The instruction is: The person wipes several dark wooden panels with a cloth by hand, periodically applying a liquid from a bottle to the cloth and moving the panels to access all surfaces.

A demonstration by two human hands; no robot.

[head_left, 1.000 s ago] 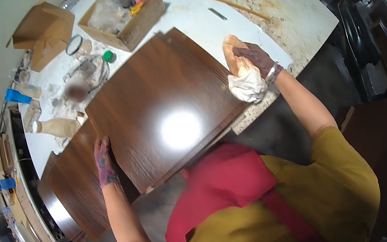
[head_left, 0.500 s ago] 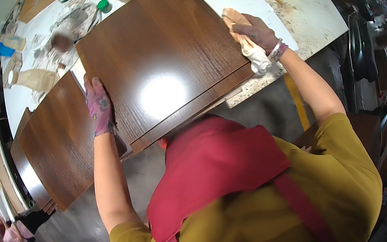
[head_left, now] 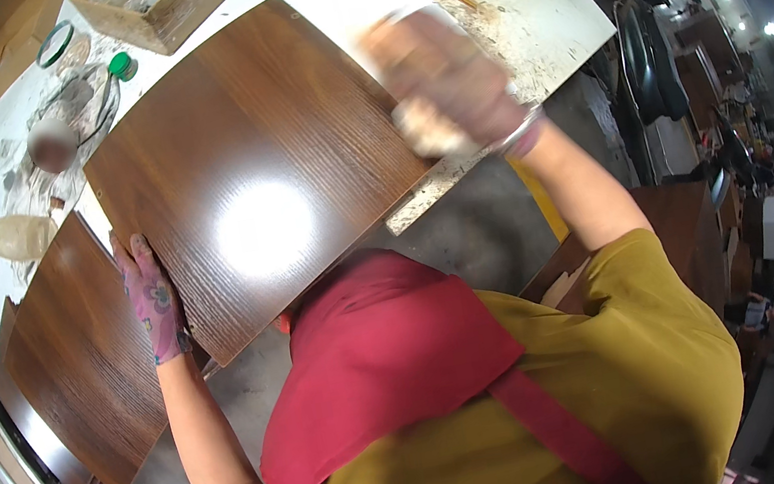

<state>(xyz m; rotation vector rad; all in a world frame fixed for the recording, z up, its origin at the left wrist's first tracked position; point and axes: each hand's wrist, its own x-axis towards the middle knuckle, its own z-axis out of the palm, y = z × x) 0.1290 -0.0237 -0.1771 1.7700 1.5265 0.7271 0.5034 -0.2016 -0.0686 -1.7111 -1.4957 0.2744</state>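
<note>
A large glossy dark-brown wooden panel [head_left: 253, 162] lies on the white workbench [head_left: 553, 8], its near corner over the bench edge. My left hand [head_left: 150, 295], in a stained pinkish glove, rests flat against the panel's left edge. My right hand [head_left: 448, 80] is blurred with motion over the panel's right edge and grips a crumpled whitish rag [head_left: 430, 129]. A second brown panel [head_left: 86, 356] lies to the left, partly under the first.
At the back of the bench stand an open wooden box [head_left: 168, 8] with rags, a green-capped bottle [head_left: 120, 68], a tape ring [head_left: 55, 43] and a plastic bottle [head_left: 7, 236]. Dark furniture and shop clutter [head_left: 663, 66] fill the right side beyond the bench.
My right hand with the rag has swung left from the bench edge onto the panel's right side. My left hand keeps its place on the left edge. The camera has leaned closer.
</note>
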